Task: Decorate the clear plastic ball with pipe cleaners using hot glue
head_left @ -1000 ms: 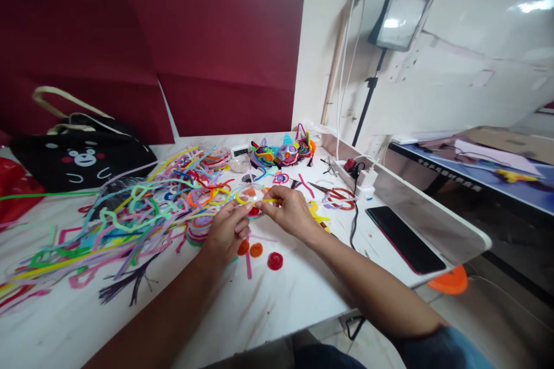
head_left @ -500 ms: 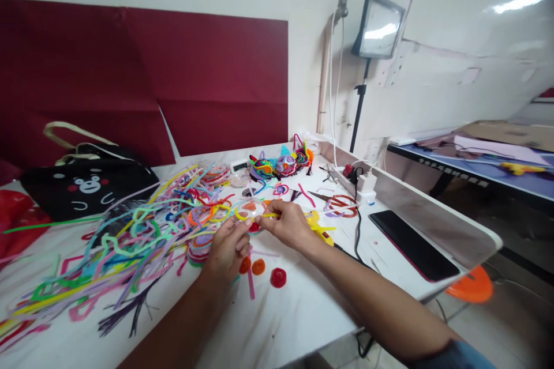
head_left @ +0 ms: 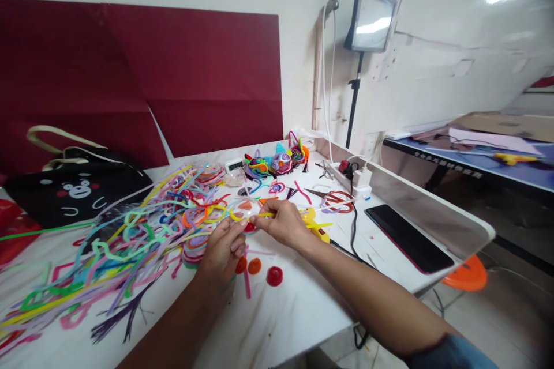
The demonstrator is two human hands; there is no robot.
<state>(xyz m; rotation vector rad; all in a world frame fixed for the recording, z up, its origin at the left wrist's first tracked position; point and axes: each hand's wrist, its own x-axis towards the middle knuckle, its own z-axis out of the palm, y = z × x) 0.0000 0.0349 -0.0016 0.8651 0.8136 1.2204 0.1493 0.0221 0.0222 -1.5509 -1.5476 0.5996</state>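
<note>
While left fingers (head_left: 235,230) and right fingers (head_left: 273,206) pinch it, yellow strip (head_left: 266,215) (curved leftward), between

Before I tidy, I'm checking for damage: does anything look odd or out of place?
Yes: the dark red wall sheet has a pale, tapering gap at its lower edge, possibly a tear. Multicoloured fuzzy strips lie tangled on the left of the white marbled tabletop.

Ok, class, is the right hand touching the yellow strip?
Touching. The head view shows the right hand closed on the yellow strip in a pinch.
</note>
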